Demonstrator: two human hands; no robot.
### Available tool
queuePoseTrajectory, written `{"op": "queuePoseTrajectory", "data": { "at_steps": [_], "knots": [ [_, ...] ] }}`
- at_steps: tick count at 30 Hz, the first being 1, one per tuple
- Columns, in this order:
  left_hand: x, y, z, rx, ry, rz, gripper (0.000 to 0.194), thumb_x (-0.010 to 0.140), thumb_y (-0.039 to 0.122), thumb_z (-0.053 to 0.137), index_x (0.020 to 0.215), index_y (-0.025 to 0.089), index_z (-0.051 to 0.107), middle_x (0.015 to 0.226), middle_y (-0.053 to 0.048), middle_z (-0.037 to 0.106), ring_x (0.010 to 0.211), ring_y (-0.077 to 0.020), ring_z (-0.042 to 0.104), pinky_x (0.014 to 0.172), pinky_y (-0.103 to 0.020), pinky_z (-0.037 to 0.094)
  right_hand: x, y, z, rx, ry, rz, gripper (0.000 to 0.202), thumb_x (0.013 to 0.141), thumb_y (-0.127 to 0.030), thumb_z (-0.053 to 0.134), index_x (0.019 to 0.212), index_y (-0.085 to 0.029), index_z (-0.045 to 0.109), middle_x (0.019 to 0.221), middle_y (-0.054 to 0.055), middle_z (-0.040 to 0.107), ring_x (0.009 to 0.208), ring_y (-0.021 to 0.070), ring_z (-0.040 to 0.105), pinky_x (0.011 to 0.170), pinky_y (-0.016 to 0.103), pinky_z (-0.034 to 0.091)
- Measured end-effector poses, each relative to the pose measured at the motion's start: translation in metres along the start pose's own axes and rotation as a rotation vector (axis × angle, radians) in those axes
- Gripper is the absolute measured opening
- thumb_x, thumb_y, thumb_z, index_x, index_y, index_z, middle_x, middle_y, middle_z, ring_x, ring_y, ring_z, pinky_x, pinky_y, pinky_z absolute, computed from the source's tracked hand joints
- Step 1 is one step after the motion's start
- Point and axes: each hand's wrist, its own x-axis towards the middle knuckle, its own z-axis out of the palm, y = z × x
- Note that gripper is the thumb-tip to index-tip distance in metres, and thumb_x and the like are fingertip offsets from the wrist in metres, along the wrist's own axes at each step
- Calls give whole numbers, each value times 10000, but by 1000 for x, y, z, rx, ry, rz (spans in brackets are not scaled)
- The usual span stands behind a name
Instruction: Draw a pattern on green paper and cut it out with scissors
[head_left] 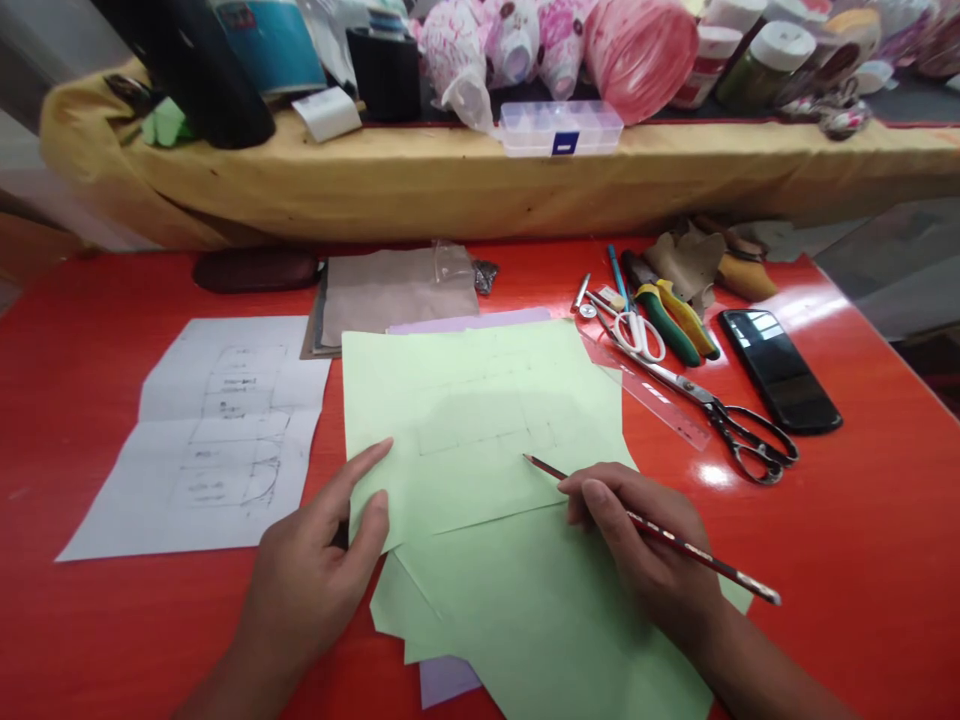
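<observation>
A light green sheet [480,400] with faint pencil lines lies on top of more green sheets [540,600] and some purple paper [446,680]. My left hand [322,550] rests at the left edge of the top sheet, thumb and index finger spread apart, holding nothing. Between the fingers of my right hand [645,550] is a dark pencil [697,553], its tip over the lower middle of the top sheet. To the left lies a creased white sheet [217,440] with a pencil sketch of lines and curves.
Right of the paper lie a clear ruler [652,395], large scissors [705,395], white-handled scissors [637,335], green-yellow pliers [667,320] and a black phone [780,370]. Behind are grey-brown sheets [397,290], a dark case [255,270] and a cloth-covered shelf [450,185] with jars.
</observation>
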Motion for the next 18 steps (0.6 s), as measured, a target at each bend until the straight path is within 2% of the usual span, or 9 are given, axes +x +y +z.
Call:
{"op": "queuePoseTrajectory", "data": {
  "at_steps": [9,11,12,14,15,17,18],
  "knots": [
    [1,2,-3,16,-2,-19,606,957,633,577,1468,340,719,551,72,312,485,-170,361,497,-295,346,2,-2,0,24,19,-18,256,1111,-337,609,986,-270,823,704,18,732,599,196,684,537,310,550],
    [1,3,-5,15,12,-32,610,963,632,576,1483,340,707,552,70,353,473,-167,350,486,-299,363,2,-3,0,28,2,-12,268,1115,-341,604,988,-267,828,708,21,738,596,194,683,534,307,548],
    [2,4,-5,12,20,-40,609,968,629,580,1495,345,695,572,64,425,468,-162,349,483,-305,383,3,-3,0,32,-8,-6,274,1116,-345,604,985,-264,831,709,22,741,596,193,684,532,304,546],
    [3,3,-6,-4,34,-46,600,983,617,589,1519,360,668,739,25,653,492,-160,429,522,-329,477,3,-4,0,51,-25,2,288,1116,-354,605,973,-259,836,701,23,739,589,189,682,524,297,540],
    [4,2,-5,-16,43,-40,588,993,609,591,1524,366,658,900,-5,749,549,-173,527,587,-350,545,3,-5,-1,66,-37,1,293,1116,-359,606,968,-258,839,695,24,737,585,188,681,520,295,537],
    [5,-1,-4,-44,64,-9,560,1017,585,586,1535,379,636,1273,-40,791,859,-245,737,826,-417,642,3,-7,-1,96,-69,-5,296,1117,-362,606,980,-262,850,686,23,735,577,187,680,515,295,538],
    [6,-2,-3,-60,77,9,545,1028,568,582,1540,386,625,1424,-37,750,1083,-289,761,968,-457,637,3,-8,-1,111,-86,-8,294,1118,-358,605,994,-265,855,684,21,736,574,186,680,515,294,541]
  ]
}}
